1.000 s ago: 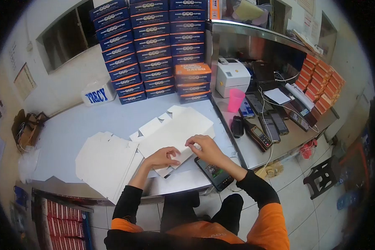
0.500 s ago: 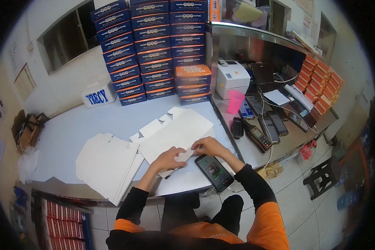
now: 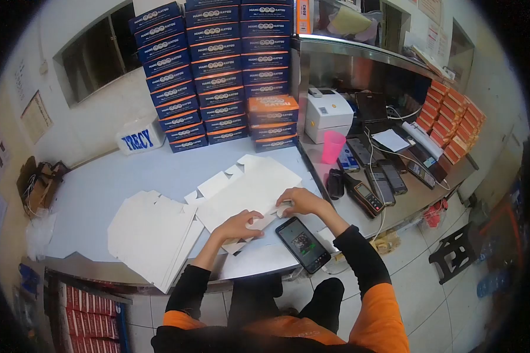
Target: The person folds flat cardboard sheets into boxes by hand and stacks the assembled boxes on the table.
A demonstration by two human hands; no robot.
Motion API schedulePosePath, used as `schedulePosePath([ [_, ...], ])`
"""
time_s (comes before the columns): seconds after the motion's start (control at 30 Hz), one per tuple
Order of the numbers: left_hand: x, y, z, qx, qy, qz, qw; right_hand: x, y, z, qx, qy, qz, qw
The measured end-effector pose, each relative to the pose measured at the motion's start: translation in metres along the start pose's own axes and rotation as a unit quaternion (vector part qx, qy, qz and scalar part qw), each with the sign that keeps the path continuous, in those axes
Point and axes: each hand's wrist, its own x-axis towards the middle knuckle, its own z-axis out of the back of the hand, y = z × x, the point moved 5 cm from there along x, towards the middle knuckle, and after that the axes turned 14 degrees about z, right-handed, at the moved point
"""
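Note:
A flat white cardboard box blank point(image 3: 241, 185), with notched flaps along its far-left side, lies on the table in front of me. My left hand point(image 3: 239, 227) grips its near edge, fingers curled over the cardboard. At the right end of that edge, my right hand point(image 3: 301, 203) pinches a small flap between thumb and fingers. To the left lies a pile of more white box blanks point(image 3: 150, 232), partly fanned out. Just below my right hand, a phone point(image 3: 302, 245) with a lit screen rests at the table's front edge.
Tall stacks of blue and orange boxes point(image 3: 221, 76) stand at the back. On the right counter are a white label printer point(image 3: 328, 115), a pink cup point(image 3: 333, 147), a handheld meter point(image 3: 365, 196) and several phones. Small orange boxes point(image 3: 453, 123) are piled beyond. A black stool point(image 3: 455, 252) stands on the floor.
My right hand has shifted slightly right and up along the near edge. My left hand stays in nearly the same place, and the space between the hands has widened.

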Motion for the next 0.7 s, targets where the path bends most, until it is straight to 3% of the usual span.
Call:
schedulePosePath([
  [0.13, 0.0, 0.001, -0.001, -0.009, 0.009, 0.019, 1.0, -0.001, -0.006, 0.0, 0.003, 0.001, -0.029, 1.0],
  [0.2, 0.0, 0.002, 0.001, -0.023, 0.014, 0.032, 0.999, -0.001, -0.003, -0.001, 0.024, -0.021, 0.016, 0.999],
  [0.33, -0.001, 0.002, 0.002, -0.012, 0.015, 0.014, 1.0, 0.0, -0.006, -0.003, -0.008, 0.008, 0.013, 1.0],
  [0.63, -0.001, -0.002, 0.001, -0.005, -0.026, 0.038, 0.999, 0.005, -0.017, 0.0, 0.146, -0.041, 0.014, 0.988],
  [0.7, -0.004, -0.004, 0.001, 0.005, -0.034, 0.037, 0.999, 0.007, -0.016, 0.002, 0.175, -0.004, -0.046, 0.983],
])
